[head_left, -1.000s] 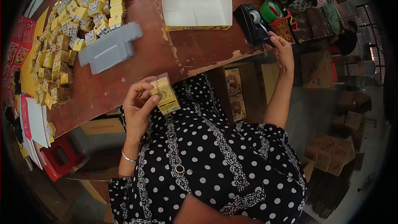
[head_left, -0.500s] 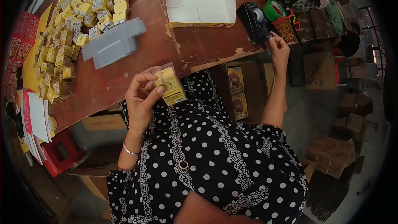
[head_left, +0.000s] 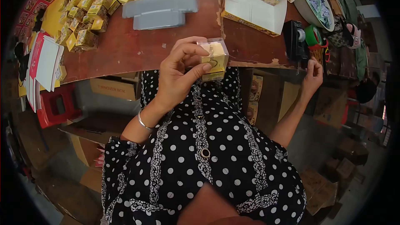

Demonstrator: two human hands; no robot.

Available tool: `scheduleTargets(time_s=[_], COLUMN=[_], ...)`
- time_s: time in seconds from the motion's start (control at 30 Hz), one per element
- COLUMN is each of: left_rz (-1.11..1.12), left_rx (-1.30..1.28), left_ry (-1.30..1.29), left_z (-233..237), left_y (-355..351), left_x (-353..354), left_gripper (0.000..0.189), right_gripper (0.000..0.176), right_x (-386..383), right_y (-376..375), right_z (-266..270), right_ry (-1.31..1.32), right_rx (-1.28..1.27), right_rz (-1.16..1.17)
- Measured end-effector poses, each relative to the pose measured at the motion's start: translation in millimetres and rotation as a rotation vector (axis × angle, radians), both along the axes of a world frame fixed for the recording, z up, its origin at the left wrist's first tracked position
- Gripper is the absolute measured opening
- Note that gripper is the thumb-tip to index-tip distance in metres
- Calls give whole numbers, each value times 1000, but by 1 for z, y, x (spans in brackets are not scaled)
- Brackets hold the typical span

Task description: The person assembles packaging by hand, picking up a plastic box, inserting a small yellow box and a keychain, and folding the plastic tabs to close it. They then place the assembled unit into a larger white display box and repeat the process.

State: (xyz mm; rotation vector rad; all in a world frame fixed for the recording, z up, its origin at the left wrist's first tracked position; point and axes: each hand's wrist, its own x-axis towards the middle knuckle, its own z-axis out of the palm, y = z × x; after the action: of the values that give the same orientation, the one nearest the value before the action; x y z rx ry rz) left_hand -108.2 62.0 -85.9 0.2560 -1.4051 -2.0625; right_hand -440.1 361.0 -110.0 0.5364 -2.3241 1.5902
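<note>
My left hand (head_left: 177, 77) holds a small clear plastic case with yellow boxes inside (head_left: 214, 59), raised at the near edge of the brown wooden table (head_left: 125, 50). My right hand (head_left: 311, 76) is out at the table's right corner, fingers pinched at the black tape dispenser (head_left: 296, 41); a thin strip of clear tape seems to run from it to my fingers.
A heap of small yellow boxes (head_left: 87, 4) covers the table's far left. Grey flat plastic sleeves (head_left: 160, 11) lie mid-table. A white open carton (head_left: 256, 10) holds a row of boxes. Green tape rolls (head_left: 313, 35), a white bowl (head_left: 314, 2), cardboard cartons under the table (head_left: 112, 87), a red stool (head_left: 54, 104).
My left hand has lifted the clear case higher and toward the middle. The view has swung left; my right hand stays pinched at the tape dispenser.
</note>
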Motion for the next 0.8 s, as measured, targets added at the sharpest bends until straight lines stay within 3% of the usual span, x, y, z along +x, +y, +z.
scheduleTargets(time_s=[0.07, 0.13, 0.2, 0.27, 0.73, 0.8], left_rz=[86, 116, 164, 247, 363, 357], left_rx=[-269, -383, -503, -678, -958, -950], left_ry=[-66, -100, -132, -121, -98, -100], left_z=[-1, 3, 7, 9, -7, -7], left_y=[1, 4, 7, 9, 13, 13], left_x=[-3, -6, -8, -9, -10, -9], left_gripper=[26, 26, 26, 26, 31, 31], right_gripper=[12, 7, 6, 6, 9, 19], right_x=[69, 105, 154, 179, 198, 199], right_y=[-55, -85, -117, -135, -155, -158], right_z=[47, 53, 65, 63, 55, 57], right_ry=[-294, -412, -577, -567, -547, -569], right_rx=[-308, -436, -454, -325, -187, -186], right_rz=[240, 681, 814, 879, 834, 769])
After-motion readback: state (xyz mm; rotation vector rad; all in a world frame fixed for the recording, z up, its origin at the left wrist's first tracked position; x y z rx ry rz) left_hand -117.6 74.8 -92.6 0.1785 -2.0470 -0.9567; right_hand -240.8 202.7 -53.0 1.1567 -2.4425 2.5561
